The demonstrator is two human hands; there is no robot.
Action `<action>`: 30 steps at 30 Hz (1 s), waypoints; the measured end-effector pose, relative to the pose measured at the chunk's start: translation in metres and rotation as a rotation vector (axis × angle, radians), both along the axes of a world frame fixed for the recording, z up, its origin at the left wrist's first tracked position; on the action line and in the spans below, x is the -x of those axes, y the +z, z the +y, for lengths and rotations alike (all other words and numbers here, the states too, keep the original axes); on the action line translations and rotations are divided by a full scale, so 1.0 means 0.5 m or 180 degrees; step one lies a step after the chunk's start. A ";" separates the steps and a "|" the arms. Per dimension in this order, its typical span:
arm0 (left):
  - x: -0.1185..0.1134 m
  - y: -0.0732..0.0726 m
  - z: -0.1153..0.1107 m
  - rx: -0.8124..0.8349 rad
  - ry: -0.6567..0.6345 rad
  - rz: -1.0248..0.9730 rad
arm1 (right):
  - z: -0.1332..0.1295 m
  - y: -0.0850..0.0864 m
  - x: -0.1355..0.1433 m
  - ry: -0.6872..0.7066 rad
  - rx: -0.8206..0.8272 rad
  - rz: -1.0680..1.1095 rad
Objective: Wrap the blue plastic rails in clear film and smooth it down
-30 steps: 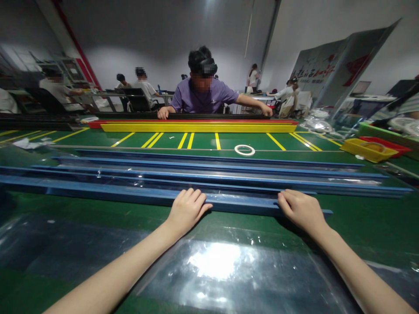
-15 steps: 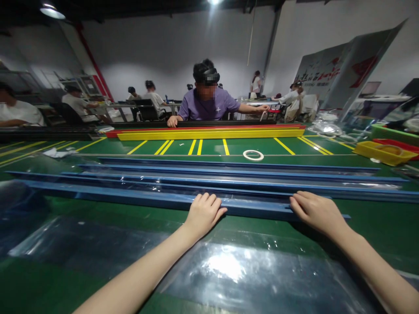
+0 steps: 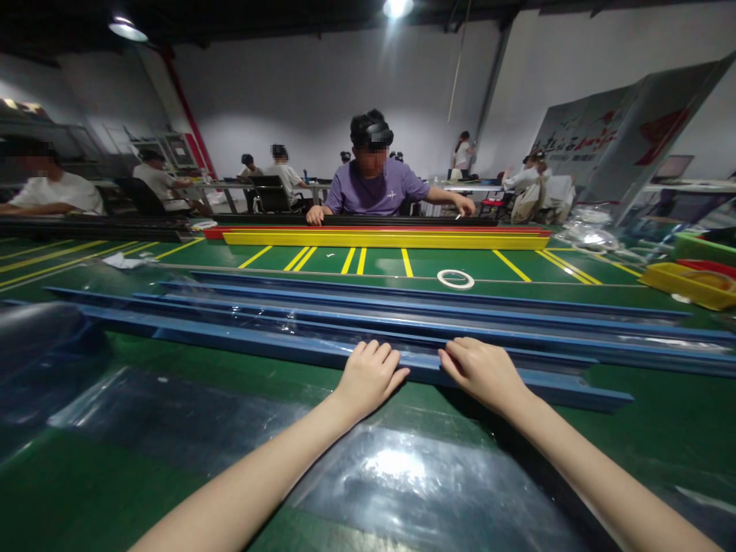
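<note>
A long blue channel-shaped profile point(image 3: 258, 342) lies across the table in front of me, nearest of several alike. My left hand point(image 3: 371, 373) is curled over its front wall near the middle, fingertips inside the channel. Close by on the right, my right hand point(image 3: 481, 369) grips the same wall, thumb on the near side and fingers over the top edge. Clear film shows inside the channel. Behind it lie more blue profiles point(image 3: 402, 308). A wide sheet of clear plastic film point(image 3: 189, 410) is spread on the green table between my forearms and to the left.
A white tape ring point(image 3: 455, 279) lies beyond the profiles. Across the table, a person in a purple shirt point(image 3: 376, 188) stands behind yellow point(image 3: 385, 240), red and black profiles. Yellow bins point(image 3: 684, 285) stand at the right; bunched film point(image 3: 34, 368) lies at the left.
My right hand has slid left along the blue profile, closer to my left hand. My left hand keeps its place on the wall. The view has shifted slightly left.
</note>
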State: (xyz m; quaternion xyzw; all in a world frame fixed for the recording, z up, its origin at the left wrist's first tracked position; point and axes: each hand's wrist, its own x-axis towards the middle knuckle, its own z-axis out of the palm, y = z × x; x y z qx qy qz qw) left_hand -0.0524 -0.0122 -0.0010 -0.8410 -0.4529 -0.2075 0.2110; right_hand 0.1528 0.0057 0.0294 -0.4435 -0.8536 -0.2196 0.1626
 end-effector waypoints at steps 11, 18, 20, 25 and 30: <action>-0.001 0.001 0.000 -0.0004 -0.0027 -0.0050 | 0.008 -0.030 0.030 -0.0005 -0.0262 0.0417; -0.002 0.002 -0.001 0.0015 -0.0055 -0.0101 | 0.013 -0.031 0.030 -0.0116 -0.0135 0.0344; -0.001 0.003 -0.001 0.0009 -0.0074 -0.0107 | 0.015 -0.031 0.029 -0.0134 -0.0127 0.0338; 0.002 0.003 -0.002 -0.0016 -0.0134 -0.0216 | 0.016 -0.030 0.025 -0.0106 -0.0131 0.0316; 0.002 0.003 -0.003 -0.0055 -0.0055 -0.0349 | 0.015 -0.027 0.025 -0.0025 -0.0076 0.0283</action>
